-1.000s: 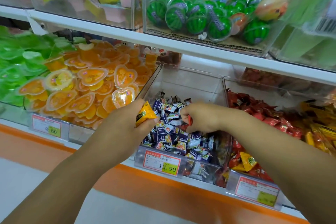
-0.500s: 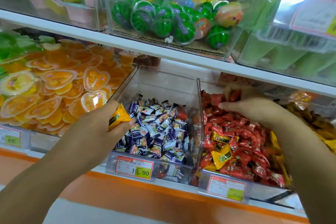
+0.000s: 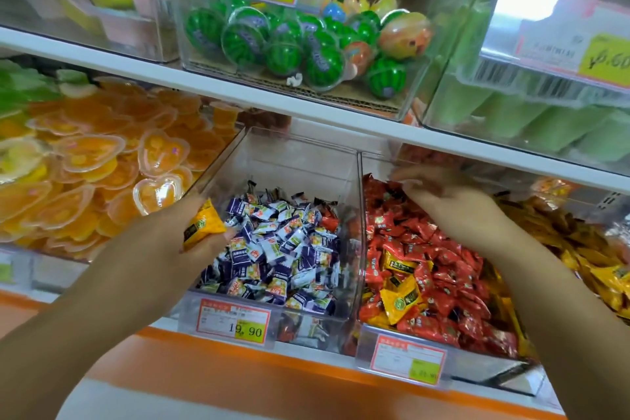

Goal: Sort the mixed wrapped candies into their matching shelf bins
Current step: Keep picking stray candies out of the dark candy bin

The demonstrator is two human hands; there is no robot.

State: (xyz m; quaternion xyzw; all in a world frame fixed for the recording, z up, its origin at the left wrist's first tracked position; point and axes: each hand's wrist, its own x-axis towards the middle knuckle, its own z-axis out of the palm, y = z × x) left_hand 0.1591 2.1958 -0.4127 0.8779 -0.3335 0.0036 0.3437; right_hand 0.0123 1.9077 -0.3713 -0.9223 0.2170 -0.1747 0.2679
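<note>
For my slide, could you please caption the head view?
Left hand holds yellow candy; right hand over the red candies.

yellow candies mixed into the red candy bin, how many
2 plainly: the rear yellow candy lies left of the red bin's middle, the front yellow candy just before it. More may be buried under red candies.

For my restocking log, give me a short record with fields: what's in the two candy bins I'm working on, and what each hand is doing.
middle clear plastic bin: purple-and-white wrapped candies, one red wrapped stray at back right
right clear plastic bin: red wrapped candies, yellow wrapped strays near the front
left hand: grips a yellow wrapped candy at the middle bin's left edge
right hand: fingers spread above the right bin, blurred, nothing seen held
</note>
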